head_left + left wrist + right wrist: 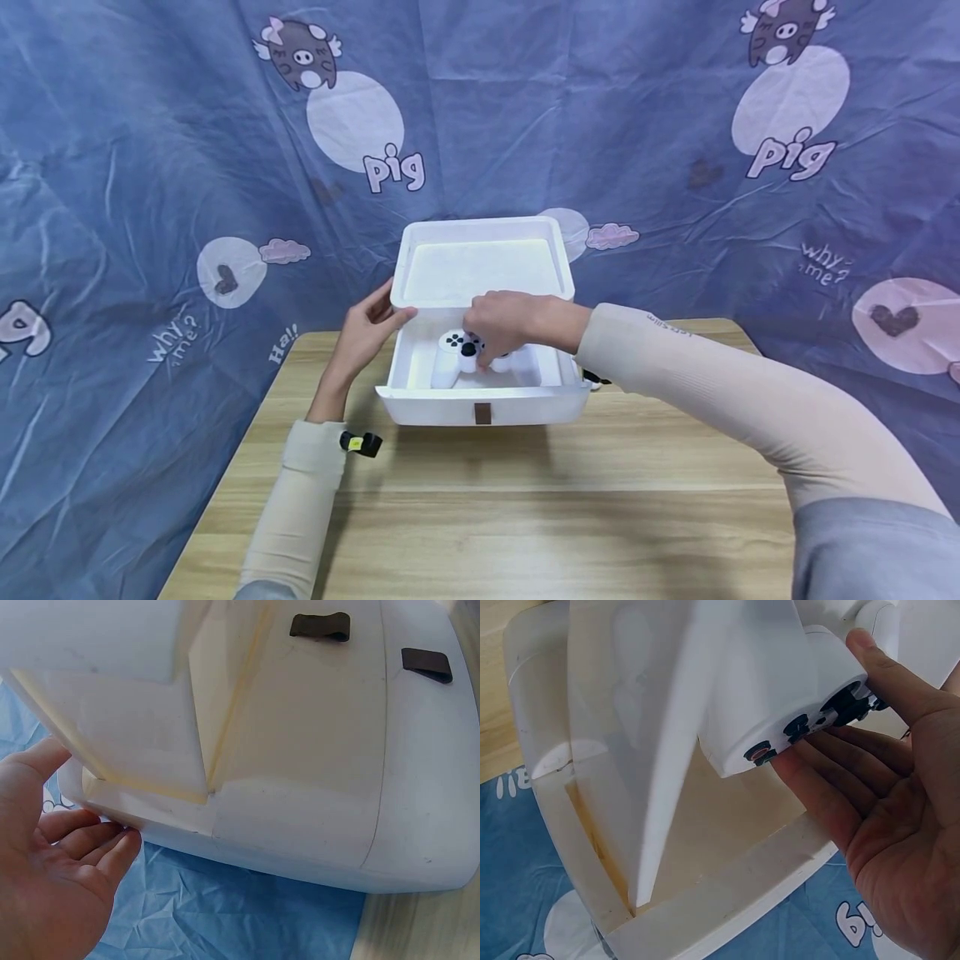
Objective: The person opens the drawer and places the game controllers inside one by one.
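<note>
A white game controller (446,364) with black buttons and sticks lies in the pulled-out drawer (430,407) of a white drawer unit (480,305). My right hand (501,325) reaches down into this drawer from the right and grips the controller, hiding part of it. In the right wrist view, the thumb is on one side of the controller (769,712) and the fingers are on its button side. My left hand (367,329) holds the unit's upper left front corner. The left wrist view has its thumb and bent fingers (112,851) around that edge.
The unit stands on a wooden table (480,508) toward the back, before a blue patterned cloth (480,108). A shallow raised rim (487,223) borders its top. Brown pull tabs (321,628) mark the lower fronts. A small black-and-white object (595,379) shows beside the drawer's right side.
</note>
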The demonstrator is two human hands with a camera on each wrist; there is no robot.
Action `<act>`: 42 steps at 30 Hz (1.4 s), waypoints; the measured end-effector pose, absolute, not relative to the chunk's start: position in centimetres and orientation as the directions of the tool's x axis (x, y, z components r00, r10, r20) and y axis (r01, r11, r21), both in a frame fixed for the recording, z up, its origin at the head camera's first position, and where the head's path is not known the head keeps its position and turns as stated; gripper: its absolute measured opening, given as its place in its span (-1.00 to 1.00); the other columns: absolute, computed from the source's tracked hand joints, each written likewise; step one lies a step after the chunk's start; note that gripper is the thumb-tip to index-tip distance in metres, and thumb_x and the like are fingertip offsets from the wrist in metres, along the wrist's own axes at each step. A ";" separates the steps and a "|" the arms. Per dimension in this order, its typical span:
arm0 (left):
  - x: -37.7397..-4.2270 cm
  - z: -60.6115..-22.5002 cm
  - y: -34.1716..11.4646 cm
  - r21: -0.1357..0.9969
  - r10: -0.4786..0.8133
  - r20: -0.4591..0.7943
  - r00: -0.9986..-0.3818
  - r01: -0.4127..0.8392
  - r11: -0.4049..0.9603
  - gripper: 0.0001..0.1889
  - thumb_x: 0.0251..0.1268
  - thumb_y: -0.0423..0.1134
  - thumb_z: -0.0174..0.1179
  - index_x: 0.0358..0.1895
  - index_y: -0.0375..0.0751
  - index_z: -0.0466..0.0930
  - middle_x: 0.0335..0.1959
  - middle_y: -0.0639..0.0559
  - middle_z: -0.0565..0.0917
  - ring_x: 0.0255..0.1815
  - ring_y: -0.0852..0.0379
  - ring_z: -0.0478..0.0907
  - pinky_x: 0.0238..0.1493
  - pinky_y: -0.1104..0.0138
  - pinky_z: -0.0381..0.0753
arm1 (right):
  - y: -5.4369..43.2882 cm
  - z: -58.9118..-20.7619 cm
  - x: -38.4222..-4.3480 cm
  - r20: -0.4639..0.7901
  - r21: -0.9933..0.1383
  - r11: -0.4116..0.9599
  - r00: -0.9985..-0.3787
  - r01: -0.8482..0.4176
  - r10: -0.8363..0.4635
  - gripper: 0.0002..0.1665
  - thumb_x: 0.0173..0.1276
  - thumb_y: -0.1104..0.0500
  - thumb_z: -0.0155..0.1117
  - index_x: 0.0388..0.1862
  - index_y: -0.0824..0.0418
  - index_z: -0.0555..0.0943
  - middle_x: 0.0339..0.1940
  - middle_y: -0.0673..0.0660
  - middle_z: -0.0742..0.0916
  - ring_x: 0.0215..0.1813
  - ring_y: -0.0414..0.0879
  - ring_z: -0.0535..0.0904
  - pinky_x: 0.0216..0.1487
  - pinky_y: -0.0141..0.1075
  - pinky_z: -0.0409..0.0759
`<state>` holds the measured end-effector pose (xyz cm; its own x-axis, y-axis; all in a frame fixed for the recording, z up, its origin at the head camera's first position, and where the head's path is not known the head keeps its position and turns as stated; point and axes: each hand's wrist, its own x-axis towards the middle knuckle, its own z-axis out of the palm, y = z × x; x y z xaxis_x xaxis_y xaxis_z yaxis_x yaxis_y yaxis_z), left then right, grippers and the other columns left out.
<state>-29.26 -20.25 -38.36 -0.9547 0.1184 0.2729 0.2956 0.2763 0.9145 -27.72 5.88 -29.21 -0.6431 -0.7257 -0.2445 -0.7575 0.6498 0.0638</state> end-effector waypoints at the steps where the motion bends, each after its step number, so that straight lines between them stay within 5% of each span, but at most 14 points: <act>1: -29.2 -38.3 -20.2 0.914 0.118 0.275 -0.954 0.298 0.276 -0.17 0.42 -0.04 0.47 0.66 -0.06 0.29 0.64 -0.13 0.38 0.63 -0.04 0.38 0.57 0.18 0.49 | 5.9 -29.2 -27.7 -0.245 0.061 0.652 -0.644 -0.756 -0.725 -0.47 0.31 -0.18 0.61 0.05 0.16 0.79 -0.09 0.09 0.81 -0.19 -0.10 0.67 -0.14 -0.30 0.67; 9: -29.3 -38.3 -20.1 0.911 0.118 0.286 -0.951 0.308 0.272 -0.17 0.42 -0.05 0.46 0.66 -0.06 0.29 0.64 -0.13 0.38 0.63 -0.04 0.38 0.56 0.22 0.50 | 6.3 -28.4 -27.6 -0.244 0.045 0.666 -0.654 -0.745 -0.716 -0.49 0.36 -0.19 0.57 0.07 0.15 0.79 -0.14 0.06 0.79 -0.21 -0.11 0.67 -0.16 -0.30 0.67; 14: -29.3 -38.3 -20.0 0.916 0.111 0.276 -0.955 0.296 0.271 -0.17 0.42 -0.03 0.46 0.66 -0.06 0.29 0.64 -0.14 0.39 0.63 -0.04 0.39 0.57 0.18 0.50 | 7.0 -27.1 -27.0 -0.189 0.016 0.644 -0.635 -0.765 -0.749 -0.71 0.42 -0.09 0.54 -0.27 0.09 0.74 -0.47 -0.06 0.64 -0.45 -0.18 0.48 -0.37 -0.35 0.45; 21: -29.1 -38.3 -20.1 0.916 0.112 0.274 -0.955 0.294 0.273 -0.17 0.42 -0.02 0.46 0.66 -0.05 0.29 0.63 -0.15 0.40 0.63 -0.05 0.38 0.62 0.08 0.45 | 8.2 -26.3 -25.6 -0.029 -0.009 0.580 -0.580 -0.815 -0.814 -0.60 0.50 0.13 0.42 -0.57 0.03 0.53 -0.67 -0.11 0.38 -0.54 -0.20 0.24 -0.46 -0.34 0.22; 26: -29.1 -38.5 -20.2 0.916 0.117 0.275 -0.954 0.297 0.271 -0.18 0.43 -0.01 0.45 0.66 -0.03 0.29 0.63 -0.12 0.40 0.63 -0.03 0.38 0.61 0.15 0.46 | 9.1 -26.8 -23.9 0.115 -0.014 0.555 -0.553 -0.832 -0.825 -0.62 0.48 0.23 0.29 -0.59 0.02 0.53 -0.70 -0.12 0.38 -0.57 -0.21 0.26 -0.53 -0.34 0.21; 33: -29.3 -38.7 -20.3 0.917 0.114 0.283 -0.952 0.303 0.259 -0.18 0.42 -0.02 0.46 0.66 -0.05 0.30 0.62 -0.13 0.41 0.63 -0.04 0.39 0.61 0.10 0.46 | 10.1 -28.2 -20.8 0.320 -0.050 0.560 -0.544 -0.827 -0.775 -0.78 0.42 0.16 0.38 -0.47 -0.01 0.68 -0.70 -0.20 0.58 -0.63 -0.31 0.41 -0.60 -0.35 0.44; 42: -29.2 -38.7 -20.2 0.913 0.115 0.289 -0.950 0.310 0.265 -0.18 0.43 -0.03 0.46 0.66 -0.05 0.30 0.62 -0.13 0.41 0.63 -0.05 0.38 0.62 0.08 0.44 | 10.6 -31.8 -17.1 0.433 -0.148 0.558 -0.561 -0.816 -0.706 -0.58 0.48 0.08 0.41 -0.63 -0.04 0.55 -0.79 -0.23 0.45 -0.67 -0.44 0.27 -0.66 -0.51 0.24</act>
